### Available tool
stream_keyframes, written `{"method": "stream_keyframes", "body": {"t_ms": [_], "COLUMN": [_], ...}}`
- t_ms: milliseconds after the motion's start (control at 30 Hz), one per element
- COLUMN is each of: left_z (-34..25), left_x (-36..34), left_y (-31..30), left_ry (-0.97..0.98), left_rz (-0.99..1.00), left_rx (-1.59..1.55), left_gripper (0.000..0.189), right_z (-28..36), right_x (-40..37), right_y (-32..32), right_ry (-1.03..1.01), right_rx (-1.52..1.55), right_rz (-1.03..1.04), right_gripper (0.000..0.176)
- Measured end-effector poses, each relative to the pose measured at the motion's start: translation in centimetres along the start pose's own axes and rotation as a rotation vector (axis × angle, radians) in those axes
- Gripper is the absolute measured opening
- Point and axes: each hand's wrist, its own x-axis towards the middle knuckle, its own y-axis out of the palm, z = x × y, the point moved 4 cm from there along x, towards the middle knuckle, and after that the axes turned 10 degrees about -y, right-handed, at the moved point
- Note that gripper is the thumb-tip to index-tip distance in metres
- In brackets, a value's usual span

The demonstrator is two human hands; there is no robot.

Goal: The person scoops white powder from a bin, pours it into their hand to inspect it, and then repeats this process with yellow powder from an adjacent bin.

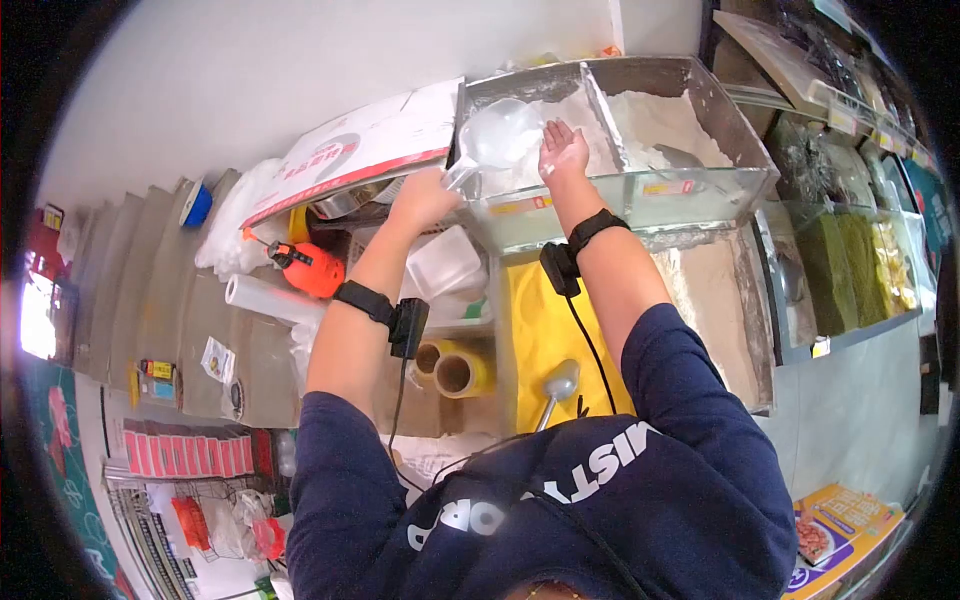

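My left hand grips the handle of a clear plastic scoop, which is held over the near edge of a clear bin. White powder fills the bin in two compartments. My right hand is flat and spread, dusted white, and rests on the powder in the left compartment right beside the scoop's bowl. The scoop looks cloudy with powder. Both wrists wear black bands with cables.
Below the clear bin lie a yellow powder bin with a metal scoop and a beige powder bin. More bins of green and yellow goods stand right. An orange tool, a plastic roll and tape rolls are left.
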Motion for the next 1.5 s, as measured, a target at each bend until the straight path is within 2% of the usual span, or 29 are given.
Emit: {"method": "stream_keyframes", "body": {"t_ms": [67, 167, 433, 767, 867, 967, 1067, 1100, 1167, 1200, 1267, 1300, 1400, 1500], "left_z": [-0.7, -2.1, -5.3, -6.3, -5.5, -2.7, 0.6, 0.7, 0.8, 1.1, 1.8, 1.2, 2.0, 2.6], "left_x": [0.1, -0.5, -0.5, -0.4, -0.1, 1.9, 3.6, 3.3, 2.2, 2.3, 2.5, 1.9, 2.2, 2.3], "left_y": [-0.8, -2.1, -3.3, -2.2, -2.0, -0.4, 2.5, 2.7, 3.7, 4.3, 6.0, 5.8, 6.8, 7.2], "left_ry": [0.111, 0.081, 0.156, 0.190, 0.085, 0.157, -0.333, -0.376, -0.461, -0.466, -0.479, -0.448, -0.444, -0.440], "left_rz": [-0.106, -0.135, -0.199, -0.226, -0.232, -0.265, 0.308, 0.354, 0.448, 0.464, 0.494, 0.462, 0.443, 0.412], "left_rx": [0.190, 0.314, 0.503, 0.605, 0.470, 0.223, -0.316, -0.385, -0.524, -0.574, -0.676, -0.620, -0.636, -0.612], "left_gripper": [0.026, 0.024, 0.020, 0.020, 0.019, 0.014, 0.013, 0.013, 0.014, 0.014, 0.014, 0.015, 0.012, 0.012], "right_z": [-0.8, -1.8, -2.3, -2.2, -2.5, -2.3, -1.6, -1.4, -1.0, -0.9, -0.8, -0.7, -0.2, -0.2], "right_x": [0.4, 0.7, 0.0, -0.1, 0.4, 0.9, 1.9, 2.4, 3.2, 3.7, 5.1, 5.4, 6.0, 6.3], "right_y": [-0.3, -1.2, -1.2, -1.5, -1.8, -2.0, -1.8, -1.7, -1.2, -1.1, -1.3, -1.3, -1.4, -0.5], "right_ry": [0.003, 0.009, 0.100, 0.162, 0.145, 0.098, 0.050, 0.033, -0.005, -0.023, -0.007, 0.002, -0.081, 0.030], "right_rx": [0.042, 0.070, 0.122, 0.117, 0.159, 0.079, 0.022, 0.017, -0.151, -0.236, -0.247, -0.251, -0.468, -0.236], "right_rz": [0.009, -0.017, -0.055, -0.136, -0.165, -0.146, -0.150, -0.160, 0.017, 0.106, 0.066, 0.045, 0.056, 0.091], "right_gripper": [0.055, 0.056, 0.057, 0.051, 0.051, 0.051, 0.049, 0.047, 0.044, 0.042, 0.041, 0.040, 0.040, 0.039]}}
